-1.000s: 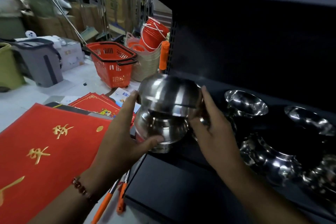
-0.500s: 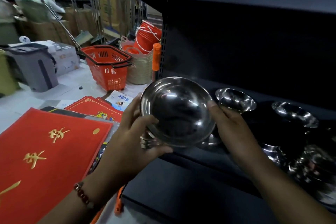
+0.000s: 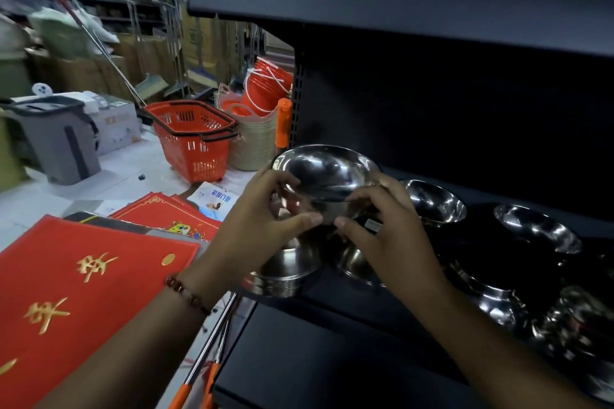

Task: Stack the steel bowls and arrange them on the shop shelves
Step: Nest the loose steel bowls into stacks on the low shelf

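Observation:
A shiny steel bowl (image 3: 327, 173) is held mouth-up at the left end of the dark shelf (image 3: 365, 312). My left hand (image 3: 262, 222) grips its left side, thumb in front. From the right, my right hand (image 3: 385, 229) grips its lower front. Under the hands another steel bowl (image 3: 285, 271) sits at the shelf's left edge, with one more bowl (image 3: 357, 264) beside it. Further bowls stand to the right: one (image 3: 435, 201) just past my right hand, another (image 3: 538, 229) beyond, and several in the shadow at the far right (image 3: 498, 305).
The upper shelf (image 3: 398, 7) overhangs the bowls. Left of the shelving lie red mats with gold characters (image 3: 76, 289), a red shopping basket (image 3: 194, 139), stacked red buckets (image 3: 265, 90), a grey bin (image 3: 59, 139), and orange-handled poles (image 3: 212, 352) by the shelf base.
The bowl in my hands was turned from mouth-down to mouth-up and now sits upright above the bowls on the shelf. Both hands shifted to its front.

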A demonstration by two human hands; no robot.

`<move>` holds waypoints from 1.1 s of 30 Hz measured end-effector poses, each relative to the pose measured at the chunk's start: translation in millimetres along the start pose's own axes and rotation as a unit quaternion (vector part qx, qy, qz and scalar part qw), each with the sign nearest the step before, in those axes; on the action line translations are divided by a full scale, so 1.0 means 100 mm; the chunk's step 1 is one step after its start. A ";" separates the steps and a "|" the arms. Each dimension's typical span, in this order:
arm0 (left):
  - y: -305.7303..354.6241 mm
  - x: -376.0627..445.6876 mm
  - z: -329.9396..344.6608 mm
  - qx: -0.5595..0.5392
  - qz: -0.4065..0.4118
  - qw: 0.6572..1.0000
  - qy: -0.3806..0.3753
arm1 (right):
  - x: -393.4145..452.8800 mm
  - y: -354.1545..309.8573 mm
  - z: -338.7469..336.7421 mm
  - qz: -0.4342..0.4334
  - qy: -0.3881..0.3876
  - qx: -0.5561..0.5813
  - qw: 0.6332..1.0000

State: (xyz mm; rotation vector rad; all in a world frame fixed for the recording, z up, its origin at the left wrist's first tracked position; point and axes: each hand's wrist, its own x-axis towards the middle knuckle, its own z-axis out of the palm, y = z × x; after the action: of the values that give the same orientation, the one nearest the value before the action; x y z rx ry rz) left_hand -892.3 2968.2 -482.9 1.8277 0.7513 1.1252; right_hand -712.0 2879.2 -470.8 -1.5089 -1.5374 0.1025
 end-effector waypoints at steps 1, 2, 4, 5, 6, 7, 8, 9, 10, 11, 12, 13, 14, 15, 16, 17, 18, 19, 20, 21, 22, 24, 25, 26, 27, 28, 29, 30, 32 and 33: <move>-0.02 0.08 -0.02 0.004 -0.001 1.000 -0.012 | 0.08 0.07 0.03 0.012 0.002 0.008 1.000; -0.04 0.17 -0.04 0.037 0.004 0.999 -0.018 | 0.16 0.13 0.04 0.020 0.001 0.009 1.000; -0.09 0.33 -0.09 0.145 0.010 0.989 -0.027 | 0.32 0.24 0.09 0.027 -0.005 0.003 1.000; -0.11 0.40 -0.10 0.197 0.007 0.980 -0.028 | 0.40 0.29 0.11 0.030 -0.008 0.004 1.000; -0.11 0.47 -0.10 0.238 0.004 0.971 -0.023 | 0.48 0.34 0.13 0.033 -0.012 0.006 0.999; -0.14 0.54 -0.10 0.270 0.000 0.963 -0.016 | 0.56 0.39 0.16 0.036 -0.016 0.004 0.999; -0.16 0.59 -0.09 0.292 -0.005 0.956 -0.010 | 0.62 0.42 0.19 0.042 -0.019 0.000 0.999; -0.19 0.66 -0.08 0.310 -0.011 0.951 -0.006 | 0.69 0.45 0.21 0.052 -0.024 -0.003 0.998; -0.23 0.73 -0.07 0.327 -0.011 0.945 -0.003 | 0.76 0.47 0.24 0.063 -0.027 -0.006 0.998; -0.27 0.80 -0.06 0.343 -0.010 0.939 -0.005 | 0.82 0.48 0.26 0.071 -0.028 -0.013 0.997; -0.29 0.87 -0.05 0.355 -0.010 0.935 -0.010 | 0.87 0.51 0.28 0.079 -0.028 -0.026 0.996; -0.30 0.94 -0.04 0.367 -0.012 0.930 -0.017 | 0.92 0.52 0.30 0.086 -0.028 -0.042 0.995; -0.31 1.00 -0.04 0.377 -0.014 0.926 -0.028 | 0.96 0.55 0.32 0.091 -0.029 -0.059 0.994; -0.32 1.05 -0.03 0.386 -0.019 0.921 -0.040 | 1.00 0.58 0.34 0.093 -0.033 -0.077 0.992; -0.34 1.09 -0.02 0.395 -0.025 0.917 -0.053 | 1.02 0.61 0.35 0.093 -0.043 -0.095 0.990; -0.36 1.13 -0.03 0.405 -0.031 0.912 -0.067 | 1.05 0.64 0.37 0.093 -0.061 -0.113 0.987; -0.40 1.16 -0.04 0.415 -0.038 0.905 -0.083 | 1.06 0.66 0.38 0.092 -0.083 -0.130 0.984; -0.43 1.19 -0.05 0.421 -0.046 0.900 -0.102 | 1.07 0.68 0.40 0.093 -0.107 -0.144 0.979; -0.47 1.20 -0.07 0.420 -0.051 0.898 -0.119 | 1.06 0.70 0.41 0.099 -0.129 -0.151 0.975; -0.50 1.21 -0.09 0.412 -0.056 0.900 -0.133 | 1.05 0.72 0.42 0.105 -0.147 -0.153 0.972; -0.54 1.21 -0.11 0.399 -0.059 0.904 -0.142 | 1.04 0.73 0.43 0.108 -0.161 -0.155 0.969; -0.56 1.22 -0.14 0.384 -0.063 0.907 -0.158 | 1.02 0.74 0.43 0.105 -0.181 -0.177 0.962; -0.55 1.22 -0.14 0.384 -0.067 0.906 -0.165 | 1.02 0.74 0.44 0.100 -0.191 -0.195 0.957; -0.55 1.21 -0.14 0.385 -0.069 0.905 -0.168 | 1.02 0.74 0.44 0.093 -0.201 -0.215 0.951; -0.52 1.19 -0.13 0.392 -0.068 0.903 -0.166 | 1.01 0.74 0.45 0.087 -0.209 -0.234 0.945; -0.49 1.16 -0.13 0.404 -0.060 0.900 -0.155 | 1.00 0.73 0.45 0.083 -0.215 -0.253 0.940; -0.44 1.10 -0.13 0.419 -0.048 0.897 -0.135 | 0.98 0.72 0.45 0.078 -0.219 -0.268 0.935; -0.39 1.02 -0.15 0.429 -0.034 0.896 -0.111 | 0.96 0.70 0.43 0.071 -0.222 -0.281 0.931; -0.27 0.81 -0.18 0.434 0.001 0.898 -0.076 | 0.89 0.61 0.38 0.048 -0.219 -0.299 0.928; -0.22 0.68 -0.20 0.435 0.015 0.897 -0.073 | 0.85 0.55 0.34 0.033 -0.215 -0.299 0.929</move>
State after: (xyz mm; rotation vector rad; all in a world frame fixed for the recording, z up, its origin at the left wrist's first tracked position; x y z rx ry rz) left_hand -883.7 3041.2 -469.9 2.6221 1.2690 0.6774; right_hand -675.9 2979.1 -478.4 -2.1224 -1.9816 -0.0026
